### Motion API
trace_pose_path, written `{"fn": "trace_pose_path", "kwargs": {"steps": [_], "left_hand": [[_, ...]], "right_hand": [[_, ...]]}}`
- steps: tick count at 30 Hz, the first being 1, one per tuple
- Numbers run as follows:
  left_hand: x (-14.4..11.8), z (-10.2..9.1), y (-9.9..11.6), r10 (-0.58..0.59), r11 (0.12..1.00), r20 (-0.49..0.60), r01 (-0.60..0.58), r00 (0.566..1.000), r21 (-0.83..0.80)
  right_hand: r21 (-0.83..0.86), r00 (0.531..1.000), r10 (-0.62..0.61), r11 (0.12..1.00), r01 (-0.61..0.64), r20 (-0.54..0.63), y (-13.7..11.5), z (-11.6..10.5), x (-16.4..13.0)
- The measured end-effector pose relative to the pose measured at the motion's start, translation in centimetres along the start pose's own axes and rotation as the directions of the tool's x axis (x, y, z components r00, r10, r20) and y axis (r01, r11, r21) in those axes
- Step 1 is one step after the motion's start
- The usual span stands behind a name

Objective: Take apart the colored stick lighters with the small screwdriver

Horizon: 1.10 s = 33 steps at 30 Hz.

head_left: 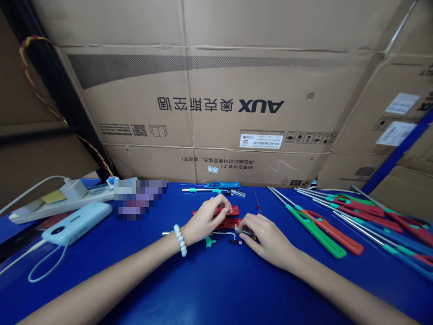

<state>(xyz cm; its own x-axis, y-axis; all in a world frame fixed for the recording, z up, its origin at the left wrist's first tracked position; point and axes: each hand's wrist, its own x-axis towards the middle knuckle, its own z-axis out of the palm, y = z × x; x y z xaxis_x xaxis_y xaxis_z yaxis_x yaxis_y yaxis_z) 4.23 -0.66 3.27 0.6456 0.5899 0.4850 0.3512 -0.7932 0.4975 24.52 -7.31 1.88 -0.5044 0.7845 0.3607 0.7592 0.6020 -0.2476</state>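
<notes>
My left hand point(211, 215), with a beaded bracelet on its wrist, is over two red lighter handle shells point(233, 223). Its fingers are curled in a pinch; whatever they may hold is too small to make out. My right hand point(265, 234) grips a clear plastic lighter fuel tank point(248, 233) just right of the shells. Below the hands lie a green trigger piece point(210, 242) and a small black igniter point(234, 242) with a white wire. Part of a metal tube is hidden behind my left hand.
Behind lies an opened lighter with a blue shell point(222, 185), and a screwdriver point(259, 205) is right of centre. Several long lighters point(314, 230) spread along the right. A power bank point(77, 221) and power strip point(94, 196) sit left. A cardboard wall point(209, 76) closes the back.
</notes>
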Motion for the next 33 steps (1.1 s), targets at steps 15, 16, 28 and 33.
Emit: {"fn": "trace_pose_path", "kwargs": {"steps": [15, 16, 28, 33], "left_hand": [[-1.8, 0.2, 0.5, -0.141, 0.933, -0.138, 0.086, 0.98, -0.35], [-1.8, 0.3, 0.6, -0.149, 0.926, -0.133, 0.092, 0.98, -0.365], [-2.5, 1.5, 1.2, -0.226, 0.835, -0.086, 0.147, 0.97, -0.531], [-2.8, 1.8, 1.0, -0.195, 0.817, -0.068, 0.124, 0.978, -0.562]], "right_hand": [[0.15, 0.989, 0.033, 0.989, -0.01, -0.147, 0.2, 1.7, -0.7], [0.151, 0.989, 0.032, 0.989, -0.01, -0.146, 0.3, 1.7, -0.7], [0.132, 0.984, 0.009, 0.991, 0.014, -0.178, 0.4, 1.8, -0.8], [0.126, 0.98, -0.015, 0.991, 0.04, -0.197, 0.5, 1.9, -0.7]]}}
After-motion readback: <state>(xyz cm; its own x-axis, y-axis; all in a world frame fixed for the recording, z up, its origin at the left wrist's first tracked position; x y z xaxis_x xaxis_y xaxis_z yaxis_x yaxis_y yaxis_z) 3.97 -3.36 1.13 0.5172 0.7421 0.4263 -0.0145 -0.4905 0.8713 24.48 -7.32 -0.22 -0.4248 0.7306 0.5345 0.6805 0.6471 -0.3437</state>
